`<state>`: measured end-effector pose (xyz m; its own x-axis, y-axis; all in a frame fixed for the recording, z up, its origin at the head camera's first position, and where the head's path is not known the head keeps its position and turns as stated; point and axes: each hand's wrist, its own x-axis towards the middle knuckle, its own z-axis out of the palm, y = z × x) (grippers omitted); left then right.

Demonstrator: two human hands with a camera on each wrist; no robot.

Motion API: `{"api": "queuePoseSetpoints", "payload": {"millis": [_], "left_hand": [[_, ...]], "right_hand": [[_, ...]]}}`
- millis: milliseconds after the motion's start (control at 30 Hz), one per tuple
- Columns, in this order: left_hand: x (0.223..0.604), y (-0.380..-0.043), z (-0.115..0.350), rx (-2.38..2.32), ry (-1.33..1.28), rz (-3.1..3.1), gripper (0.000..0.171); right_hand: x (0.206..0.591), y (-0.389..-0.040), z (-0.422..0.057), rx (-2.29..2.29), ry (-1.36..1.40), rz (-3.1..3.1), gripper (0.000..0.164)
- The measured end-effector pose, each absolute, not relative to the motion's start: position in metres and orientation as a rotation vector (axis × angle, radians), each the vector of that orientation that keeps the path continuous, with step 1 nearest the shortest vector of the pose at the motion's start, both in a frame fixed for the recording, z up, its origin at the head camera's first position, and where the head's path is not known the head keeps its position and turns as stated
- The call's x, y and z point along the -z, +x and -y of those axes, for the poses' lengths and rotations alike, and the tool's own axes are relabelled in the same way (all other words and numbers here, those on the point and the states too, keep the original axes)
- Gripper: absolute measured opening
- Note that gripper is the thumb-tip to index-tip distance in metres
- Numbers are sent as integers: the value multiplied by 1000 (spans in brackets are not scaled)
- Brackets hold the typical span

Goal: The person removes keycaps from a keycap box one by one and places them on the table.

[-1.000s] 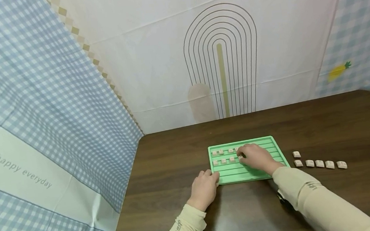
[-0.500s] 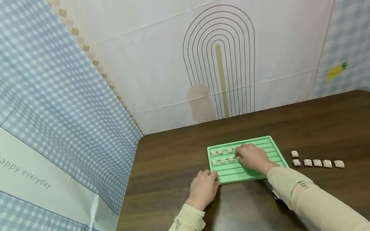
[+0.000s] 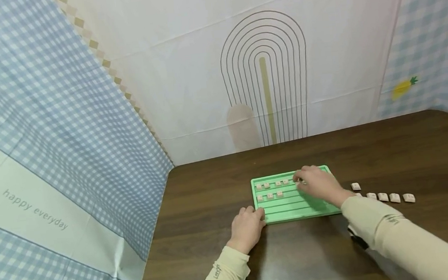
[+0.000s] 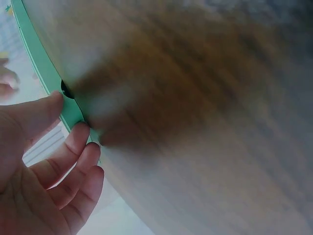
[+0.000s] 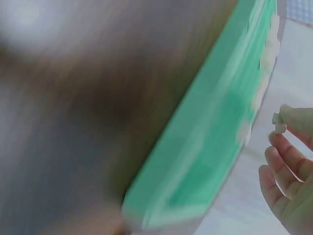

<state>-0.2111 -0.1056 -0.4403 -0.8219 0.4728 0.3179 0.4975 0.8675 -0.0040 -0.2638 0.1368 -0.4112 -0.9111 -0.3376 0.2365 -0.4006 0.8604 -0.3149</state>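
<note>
A green ridged tray (image 3: 286, 214) lies on the dark wooden table. My left hand (image 3: 246, 229) holds its near left corner; in the left wrist view, the thumb (image 4: 49, 110) and curled fingers (image 4: 78, 139) pinch the tray's edge. Over the upper row, my right hand (image 3: 317, 185) pinches a small white keycap (image 5: 279, 123) between thumb and forefinger, plainly seen in the right wrist view. Several white keycaps stand in the tray's upper row (image 3: 278, 183), left of this hand. A shorter row of three keycaps (image 3: 270, 196) stands below them.
Right of the tray, several loose keycaps (image 3: 395, 198) lie in a line on the table (image 3: 197, 204), with another keycap (image 3: 355, 186) just behind. My right sleeve (image 3: 391, 227) partly covers the nearest ones. A patterned cloth (image 3: 186, 72) hangs behind the table.
My right hand has taken the fourth keycap out of the lower row and moved right and slightly back with it. The left hand stays on the tray's corner.
</note>
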Motion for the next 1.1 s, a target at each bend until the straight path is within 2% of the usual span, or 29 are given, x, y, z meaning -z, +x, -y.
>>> {"api": "queuePoseSetpoints", "payload": {"millis": [267,500,800,1100], "left_hand": [[437,-212,105,107,-751,2727,14],[435,-208,105,109,-754,2753,14],[430,-209,103,116,-771,2801,17],[430,-210,103,103,-767,2820,14]], "right_hand": [[392,-256,-225,-502,392,2910,22],[411,-247,-275,-474,323,3031,20],[428,-240,-271,-460,281,3077,16],[429,-240,-272,-472,238,3100,26]]}}
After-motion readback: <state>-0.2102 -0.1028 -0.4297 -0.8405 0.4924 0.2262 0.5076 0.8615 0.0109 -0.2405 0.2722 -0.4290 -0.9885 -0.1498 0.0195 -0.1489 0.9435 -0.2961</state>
